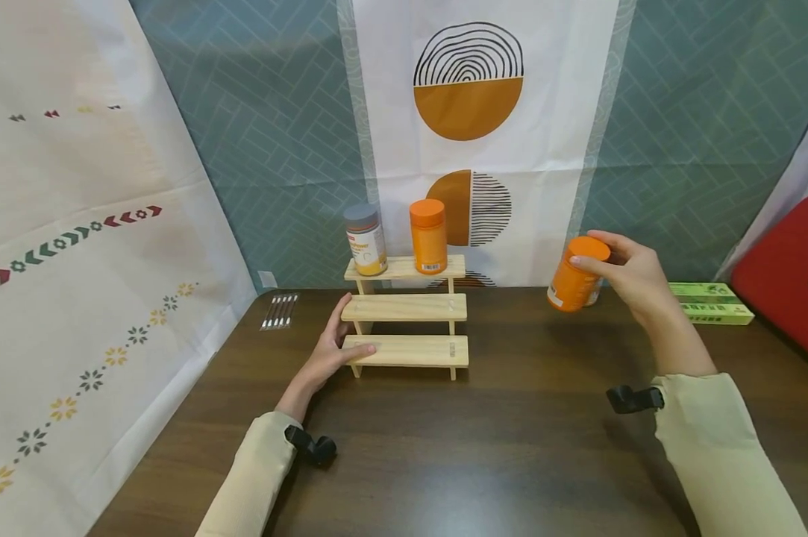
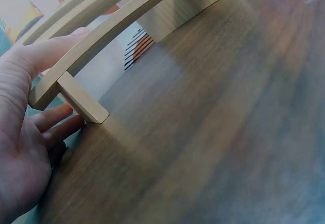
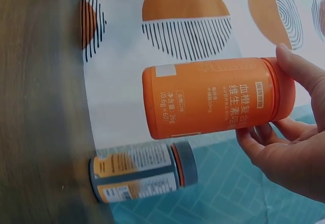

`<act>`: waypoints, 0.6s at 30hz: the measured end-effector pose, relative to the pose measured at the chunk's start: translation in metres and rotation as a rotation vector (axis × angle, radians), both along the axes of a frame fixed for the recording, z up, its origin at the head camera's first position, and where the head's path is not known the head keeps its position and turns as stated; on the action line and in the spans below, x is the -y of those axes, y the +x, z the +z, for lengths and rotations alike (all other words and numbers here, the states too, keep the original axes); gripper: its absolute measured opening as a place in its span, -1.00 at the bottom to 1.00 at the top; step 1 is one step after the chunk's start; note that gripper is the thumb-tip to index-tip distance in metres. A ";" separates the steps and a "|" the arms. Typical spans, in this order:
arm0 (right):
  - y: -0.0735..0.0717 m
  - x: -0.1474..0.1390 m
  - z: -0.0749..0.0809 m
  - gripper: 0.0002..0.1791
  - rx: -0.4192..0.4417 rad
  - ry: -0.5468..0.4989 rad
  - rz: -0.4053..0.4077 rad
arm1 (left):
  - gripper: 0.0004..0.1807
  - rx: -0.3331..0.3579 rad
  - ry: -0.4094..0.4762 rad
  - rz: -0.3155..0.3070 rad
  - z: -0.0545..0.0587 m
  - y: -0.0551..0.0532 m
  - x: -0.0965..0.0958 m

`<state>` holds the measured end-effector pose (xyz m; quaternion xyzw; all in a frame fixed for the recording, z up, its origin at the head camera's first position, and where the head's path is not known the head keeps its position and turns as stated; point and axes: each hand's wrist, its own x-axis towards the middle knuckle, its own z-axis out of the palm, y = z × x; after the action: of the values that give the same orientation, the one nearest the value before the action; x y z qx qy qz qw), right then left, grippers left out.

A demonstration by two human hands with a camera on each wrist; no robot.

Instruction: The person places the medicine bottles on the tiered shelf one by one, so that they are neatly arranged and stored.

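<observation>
A three-step wooden display stand stands on the table, its left end gripped by my left hand. In the left wrist view the thumb lies over a step and the other fingers are beside a leg. My right hand holds an orange supplement bottle by its lid, tilted and above the table. Behind it, a bottle with a dark grey lid stands on the table, mostly hidden in the head view. The top step bears a grey-lidded bottle and another orange bottle.
A pack of cotton swabs lies left of the stand. Green-yellow boxes lie at the back right, beside a red object. Patterned cloth hangs behind the brown table.
</observation>
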<state>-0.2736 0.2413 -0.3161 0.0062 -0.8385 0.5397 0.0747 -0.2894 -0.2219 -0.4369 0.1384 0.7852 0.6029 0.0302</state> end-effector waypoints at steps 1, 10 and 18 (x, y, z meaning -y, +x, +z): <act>0.000 0.002 0.000 -0.14 -0.003 -0.002 0.001 | 0.09 0.001 0.001 0.001 0.000 0.000 0.000; 0.002 0.024 0.006 -0.17 -0.027 -0.018 0.016 | 0.09 0.001 -0.001 -0.004 0.000 0.001 0.000; 0.010 0.059 0.017 -0.24 -0.085 -0.099 0.063 | 0.10 -0.010 -0.003 -0.007 0.001 0.001 0.000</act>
<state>-0.2638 0.1828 -0.2995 0.0521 -0.8064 0.5816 0.0935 -0.2886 -0.2215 -0.4358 0.1442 0.7857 0.6009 0.0288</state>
